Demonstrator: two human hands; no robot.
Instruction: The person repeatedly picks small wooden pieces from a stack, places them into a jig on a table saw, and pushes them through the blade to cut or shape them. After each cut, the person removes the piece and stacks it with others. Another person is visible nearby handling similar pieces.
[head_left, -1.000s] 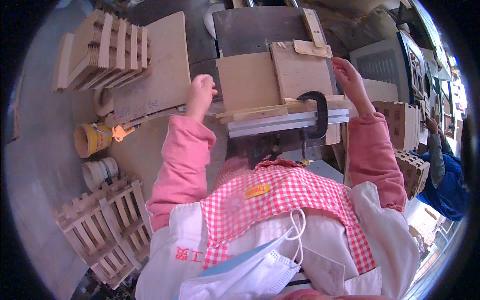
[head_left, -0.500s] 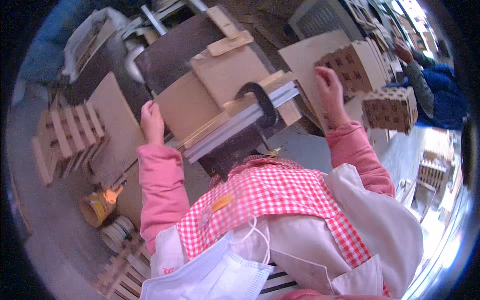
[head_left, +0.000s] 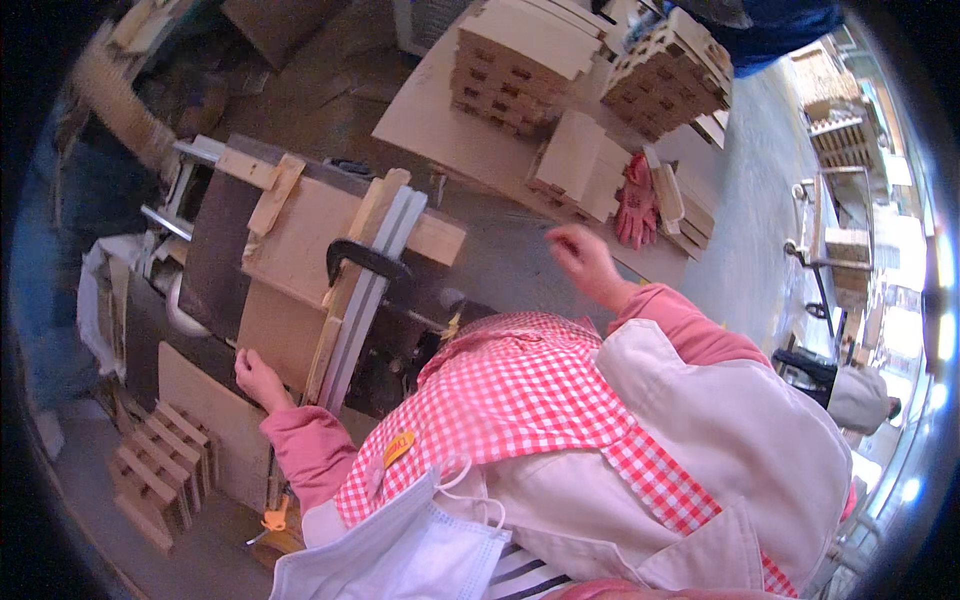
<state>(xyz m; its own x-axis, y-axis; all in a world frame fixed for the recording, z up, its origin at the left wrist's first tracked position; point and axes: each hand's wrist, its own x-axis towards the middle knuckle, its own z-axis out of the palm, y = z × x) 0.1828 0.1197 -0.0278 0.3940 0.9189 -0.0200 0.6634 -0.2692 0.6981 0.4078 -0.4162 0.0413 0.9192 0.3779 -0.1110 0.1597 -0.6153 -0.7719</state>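
Observation:
A thin brown board [head_left: 280,335] lies on the dark bench against a straight wood-and-metal fence [head_left: 365,300]. A black clamp [head_left: 372,258] grips the fence, and a second, lighter board [head_left: 305,228] lies beyond the thin one. At the near corner of the brown board, my left hand [head_left: 262,382] has its fingers closed at the edge. My right hand [head_left: 590,265] is in the air right of the bench, fingers loosely bent and apart, holding nothing I can see. Red gloves [head_left: 637,205] rest a little beyond it.
A large low board [head_left: 420,120] at the far right carries stacks of slotted wooden blocks [head_left: 520,70]. Slatted wooden pieces [head_left: 165,470] stand on the floor at lower left, beside a leaning panel [head_left: 215,420]. A metal trolley [head_left: 815,240] and another person [head_left: 855,395] are at right.
My view has turned to the right, so the bench now sits further left. My right hand has swung toward the stacked blocks and gloves. My left hand stays by the board's corner.

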